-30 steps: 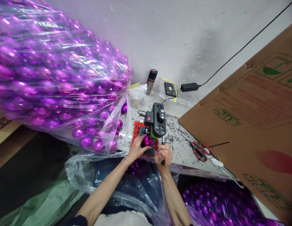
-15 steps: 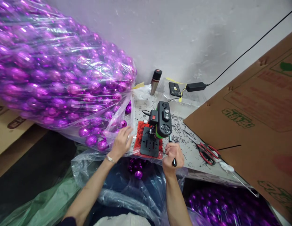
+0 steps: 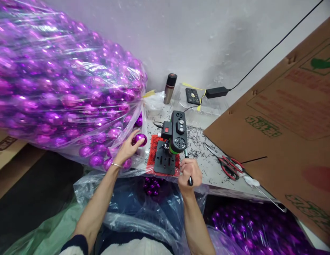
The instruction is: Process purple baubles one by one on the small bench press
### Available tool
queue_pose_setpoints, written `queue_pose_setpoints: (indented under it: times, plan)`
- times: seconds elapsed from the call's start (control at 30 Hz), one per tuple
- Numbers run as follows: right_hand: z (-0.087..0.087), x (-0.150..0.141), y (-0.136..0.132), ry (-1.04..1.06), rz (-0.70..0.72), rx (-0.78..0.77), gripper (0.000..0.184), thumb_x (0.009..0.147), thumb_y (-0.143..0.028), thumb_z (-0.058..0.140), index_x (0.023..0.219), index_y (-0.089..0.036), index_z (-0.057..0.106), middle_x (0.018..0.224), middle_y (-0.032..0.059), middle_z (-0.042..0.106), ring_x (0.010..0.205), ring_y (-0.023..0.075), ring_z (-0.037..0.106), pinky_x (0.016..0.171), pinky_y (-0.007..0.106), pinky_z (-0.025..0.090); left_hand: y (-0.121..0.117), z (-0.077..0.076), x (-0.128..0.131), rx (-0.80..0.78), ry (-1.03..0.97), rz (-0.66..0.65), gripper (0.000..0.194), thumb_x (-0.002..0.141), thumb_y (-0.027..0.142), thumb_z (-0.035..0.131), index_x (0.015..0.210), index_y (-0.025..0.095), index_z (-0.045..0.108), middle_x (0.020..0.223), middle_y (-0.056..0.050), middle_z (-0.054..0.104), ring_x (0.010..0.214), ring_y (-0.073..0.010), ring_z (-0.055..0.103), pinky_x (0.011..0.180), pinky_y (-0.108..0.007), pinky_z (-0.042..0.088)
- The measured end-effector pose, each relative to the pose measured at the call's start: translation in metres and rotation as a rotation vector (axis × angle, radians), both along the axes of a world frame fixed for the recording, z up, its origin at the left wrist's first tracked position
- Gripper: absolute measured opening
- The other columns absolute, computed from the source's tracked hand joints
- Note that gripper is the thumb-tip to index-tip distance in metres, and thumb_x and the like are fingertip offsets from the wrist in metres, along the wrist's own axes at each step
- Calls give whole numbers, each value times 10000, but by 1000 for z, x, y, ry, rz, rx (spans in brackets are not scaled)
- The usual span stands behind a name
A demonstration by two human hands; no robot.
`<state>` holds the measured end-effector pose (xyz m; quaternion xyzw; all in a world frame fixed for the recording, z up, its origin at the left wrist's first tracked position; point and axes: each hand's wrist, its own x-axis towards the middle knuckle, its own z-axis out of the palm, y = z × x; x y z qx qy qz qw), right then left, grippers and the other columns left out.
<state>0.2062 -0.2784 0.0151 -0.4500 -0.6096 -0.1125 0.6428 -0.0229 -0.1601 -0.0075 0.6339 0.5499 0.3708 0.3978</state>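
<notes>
My left hand point(image 3: 127, 149) pinches a shiny purple ball point(image 3: 140, 139) at the mouth of a big clear plastic bag point(image 3: 61, 85) stuffed with purple balls. My right hand point(image 3: 190, 172) is closed round the black lever handle point(image 3: 188, 166) of a small black-and-green bench press point(image 3: 177, 133). The press stands on a black slotted base plate point(image 3: 164, 161) over a red mat point(image 3: 154, 147). Nothing sits on the base plate under the press head.
Red-handled scissors point(image 3: 228, 167) lie right of the press among black shavings. A flask point(image 3: 169, 88), a remote point(image 3: 192, 96) and a power adapter point(image 3: 215, 92) stand by the wall. A large cardboard sheet point(image 3: 284, 120) leans at right. Bags with purple balls point(image 3: 244, 226) lie below the table edge.
My left hand left the press base, where it had a ball one second ago, swung left to the bag and now grips a ball there. My right hand stays on the lever.
</notes>
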Motion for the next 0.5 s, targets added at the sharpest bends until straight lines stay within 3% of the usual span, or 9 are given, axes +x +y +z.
queue_pose_setpoints:
  times: [0.13, 0.23, 0.33, 0.5]
  plan:
    - [9, 0, 0, 9, -3, -21, 347, 1044, -122, 444, 714, -231, 457, 640, -41, 506, 607, 110, 565, 584, 270, 421, -33, -20, 16, -343, -553, -124, 756, 747, 669, 865, 1299, 193, 660, 1214, -100, 775, 1052, -253, 758, 921, -367, 624]
    - [22, -2, 2, 54, -3, -60, 341, 1044, -122, 446, 721, -230, 472, 646, -36, 521, 603, 111, 548, 585, 281, 404, -51, -41, 38, -488, -788, -164, 791, 685, 619, 945, 1271, 198, 623, 1094, -78, 788, 970, -225, 777, 923, -368, 631]
    - [35, -4, 3, 92, -11, -97, 346, 1050, -140, 461, 716, -229, 488, 639, -35, 523, 593, 110, 530, 585, 287, 394, -60, -56, 61, -411, -737, -119, 777, 727, 560, 932, 1336, 225, 587, 1124, -66, 789, 1042, -245, 776, 1013, -431, 612]
    - [37, -5, 3, 113, -10, -102, 347, 1053, -148, 464, 718, -228, 504, 637, -34, 527, 595, 110, 537, 582, 284, 406, -59, -78, 83, -49, -364, -145, 648, 756, 499, 910, 1279, 222, 646, 1272, -104, 755, 1225, -294, 718, 1152, -506, 529]
